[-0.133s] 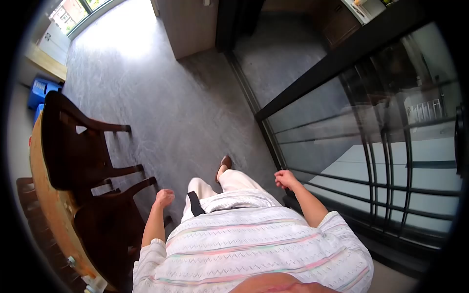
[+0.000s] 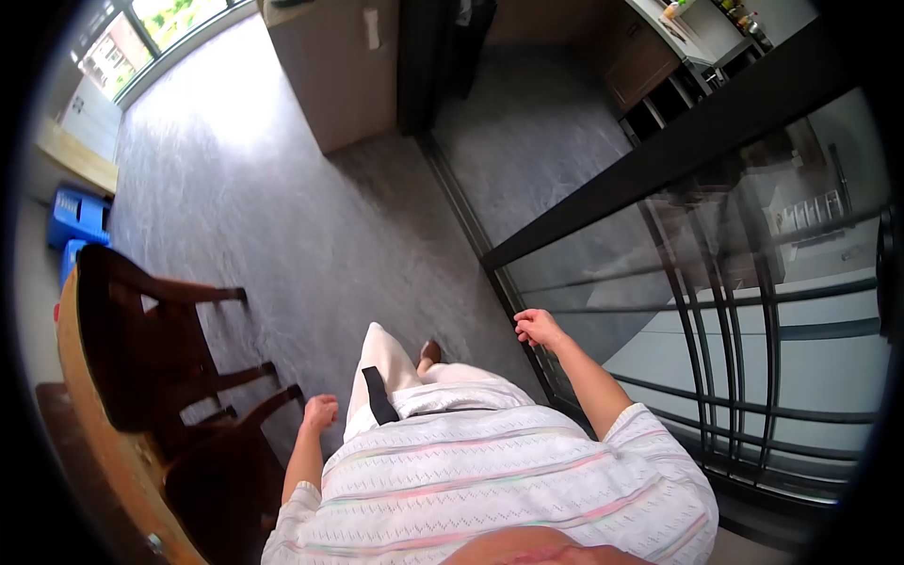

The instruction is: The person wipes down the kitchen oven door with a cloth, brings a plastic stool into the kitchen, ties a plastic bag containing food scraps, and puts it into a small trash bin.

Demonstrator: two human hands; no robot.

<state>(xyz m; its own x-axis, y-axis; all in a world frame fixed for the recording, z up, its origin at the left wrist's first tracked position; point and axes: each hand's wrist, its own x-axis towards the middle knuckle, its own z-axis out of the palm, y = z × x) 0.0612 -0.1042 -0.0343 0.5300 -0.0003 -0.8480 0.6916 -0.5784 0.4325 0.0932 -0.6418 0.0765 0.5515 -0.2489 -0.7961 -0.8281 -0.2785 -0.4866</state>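
Chairs had shifted lower in view since the earlier frame. I found the left hand near them; the right hand was nearer the glass door, rightward, its long frame slanting up-right. Both hands appeared empty, half-curled.

Note grey marbled floor across the centre, window at upper left near a white cabinet, blue containers beyond a wooden table at left, and pale countertop bearing small items at upper right.
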